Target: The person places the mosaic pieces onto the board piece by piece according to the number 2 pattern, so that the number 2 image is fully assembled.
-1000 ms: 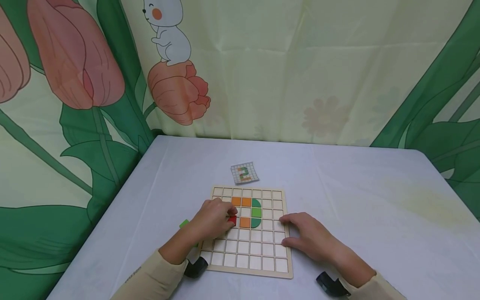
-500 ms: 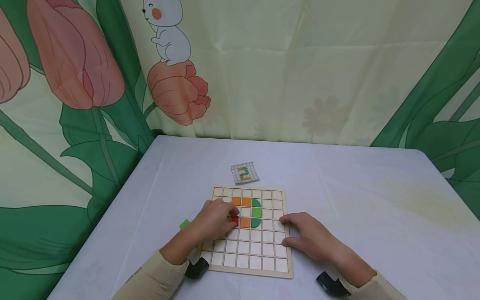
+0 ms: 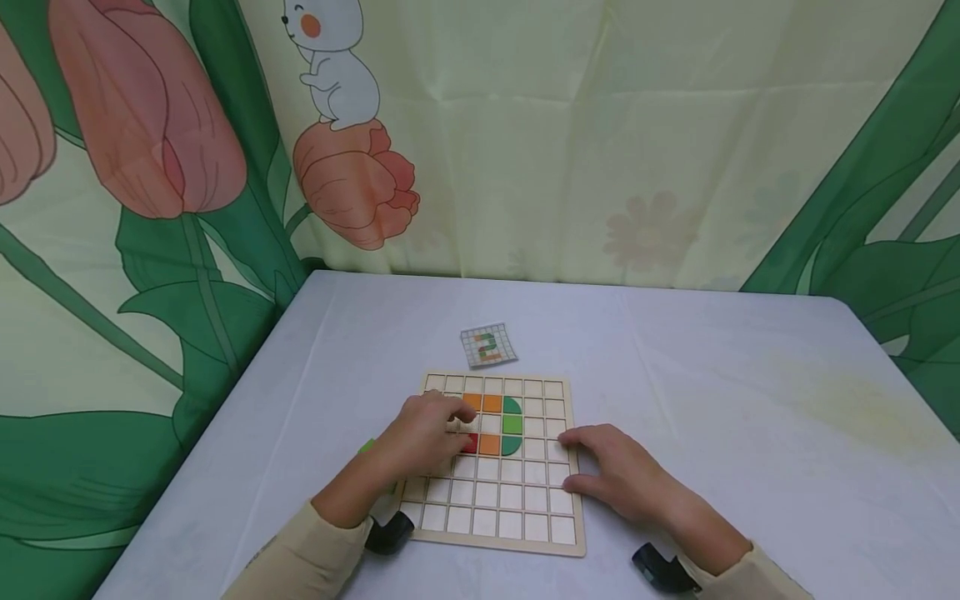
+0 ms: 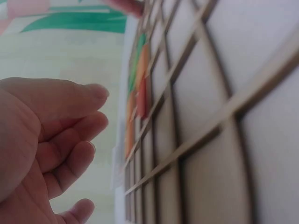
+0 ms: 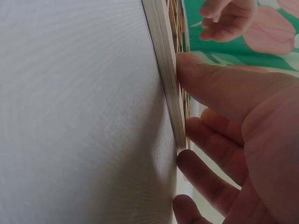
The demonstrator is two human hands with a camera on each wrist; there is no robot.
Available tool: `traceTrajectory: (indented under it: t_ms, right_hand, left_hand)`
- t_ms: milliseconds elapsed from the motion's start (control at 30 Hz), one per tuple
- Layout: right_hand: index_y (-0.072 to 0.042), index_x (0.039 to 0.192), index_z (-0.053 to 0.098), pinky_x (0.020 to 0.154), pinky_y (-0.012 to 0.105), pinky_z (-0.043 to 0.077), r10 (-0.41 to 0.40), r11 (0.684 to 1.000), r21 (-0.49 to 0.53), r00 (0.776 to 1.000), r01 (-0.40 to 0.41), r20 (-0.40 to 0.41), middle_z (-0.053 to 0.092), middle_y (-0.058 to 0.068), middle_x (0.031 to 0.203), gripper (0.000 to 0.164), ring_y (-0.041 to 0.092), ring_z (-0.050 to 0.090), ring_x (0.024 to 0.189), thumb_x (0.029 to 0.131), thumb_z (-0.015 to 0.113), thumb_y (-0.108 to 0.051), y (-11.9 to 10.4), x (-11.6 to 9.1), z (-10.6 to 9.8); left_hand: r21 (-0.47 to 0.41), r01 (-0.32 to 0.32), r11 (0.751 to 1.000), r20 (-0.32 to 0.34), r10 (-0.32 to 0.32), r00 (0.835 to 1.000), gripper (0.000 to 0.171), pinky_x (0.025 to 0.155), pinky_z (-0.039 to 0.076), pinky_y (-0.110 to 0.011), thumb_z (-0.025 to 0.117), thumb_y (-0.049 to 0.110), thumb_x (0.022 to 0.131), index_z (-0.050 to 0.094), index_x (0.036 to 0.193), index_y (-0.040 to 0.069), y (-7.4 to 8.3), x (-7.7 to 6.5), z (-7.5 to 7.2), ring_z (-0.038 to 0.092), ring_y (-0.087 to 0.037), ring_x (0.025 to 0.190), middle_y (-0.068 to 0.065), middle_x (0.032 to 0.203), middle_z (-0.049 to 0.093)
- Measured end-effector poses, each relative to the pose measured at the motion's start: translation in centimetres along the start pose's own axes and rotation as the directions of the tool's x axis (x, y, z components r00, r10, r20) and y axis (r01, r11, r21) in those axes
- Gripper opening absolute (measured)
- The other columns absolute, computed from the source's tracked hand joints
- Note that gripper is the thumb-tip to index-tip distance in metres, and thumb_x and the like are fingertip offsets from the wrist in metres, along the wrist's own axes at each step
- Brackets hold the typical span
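Observation:
On the table lies a wooden grid board (image 3: pixel 495 545) with tiles set in its cells. A red tile (image 3: pixel 471 444) sits in a cell beside an orange tile (image 3: pixel 490 445), partly covered by the left thumb in the head view. My left hand (image 3: pixel 426 435) hovers over the board's left part, thumb and fingers apart, holding nothing. In the left wrist view the red tile (image 4: pixel 142 99) lies in the grid, away from the fingertips. My right hand (image 3: pixel 626 471) rests at the board's right edge, thumb and fingertips touching the rim, fingers loosely bent.
A small card (image 3: pixel 490 345) printed with a coloured grid pattern lies behind the board. Further orange tiles (image 3: pixel 491 403) and a light green square tile (image 3: pixel 512 425) fill other cells, along with dark green rounded ones. A green piece (image 3: pixel 366 447) shows behind the left forearm.
The red tile has shifted slightly right, into the cell beside the orange tile. My left fingers have let go of it and lifted. The right hand has stayed at the board's edge.

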State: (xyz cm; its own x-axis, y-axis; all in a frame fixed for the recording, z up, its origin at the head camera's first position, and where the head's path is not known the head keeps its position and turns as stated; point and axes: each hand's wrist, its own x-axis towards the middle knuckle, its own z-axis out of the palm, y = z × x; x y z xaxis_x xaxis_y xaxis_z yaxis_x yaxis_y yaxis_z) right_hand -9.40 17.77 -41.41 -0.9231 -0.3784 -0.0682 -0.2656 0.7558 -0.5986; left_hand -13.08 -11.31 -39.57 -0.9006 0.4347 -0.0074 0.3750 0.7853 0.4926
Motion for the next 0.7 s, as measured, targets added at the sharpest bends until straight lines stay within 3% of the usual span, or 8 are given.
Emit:
traceTrajectory:
  t_ms: [167, 567, 700]
  right_hand:
    - [-0.010, 0.128, 0.064, 0.105, 0.050, 0.040, -0.003, 1.000, 0.002, 1.000, 0.003, 0.001, 0.060, 0.004, 0.130, 0.051, 0.030, 0.051, 0.126, 0.083, 0.082, -0.024, 0.0, 0.1, 0.0]
    - [-0.010, 0.128, 0.064, 0.105, 0.050, 0.040, 0.009, 1.000, -0.004, 1.000, -0.009, 0.005, 0.061, 0.004, 0.129, 0.051, 0.030, 0.052, 0.125, 0.083, 0.082, -0.024, -0.2, 0.0, 0.1]
    - [-0.010, 0.128, 0.064, 0.105, 0.050, 0.040, 0.004, 1.000, -0.006, 1.000, -0.004, 0.002, 0.061, 0.003, 0.129, 0.050, 0.030, 0.052, 0.126, 0.083, 0.082, -0.024, -0.2, 0.0, 0.0]
  left_hand:
    - [-0.026, 0.044, 0.999, -0.036, -0.045, 0.998, 0.024, 0.085, 0.046, -0.040, 0.081, 0.016, 0.085, 0.074, 0.108, 0.011, -0.5, -0.4, -1.1, 0.057, -0.018, 0.095, 0.004, 0.099, 0.067]
    - [-0.056, 0.209, 0.976, 0.005, -0.209, 0.978, 0.027, 0.075, 0.052, -0.030, 0.080, 0.013, 0.085, 0.071, 0.110, 0.012, -2.5, -2.3, -2.0, 0.057, -0.018, 0.095, 0.000, 0.104, 0.062]
    - [-0.048, 0.252, 0.966, 0.008, -0.252, 0.968, 0.028, 0.078, 0.054, -0.033, 0.081, 0.014, 0.085, 0.071, 0.111, 0.013, -3.1, -2.8, -2.3, 0.058, -0.019, 0.098, -0.002, 0.107, 0.063]
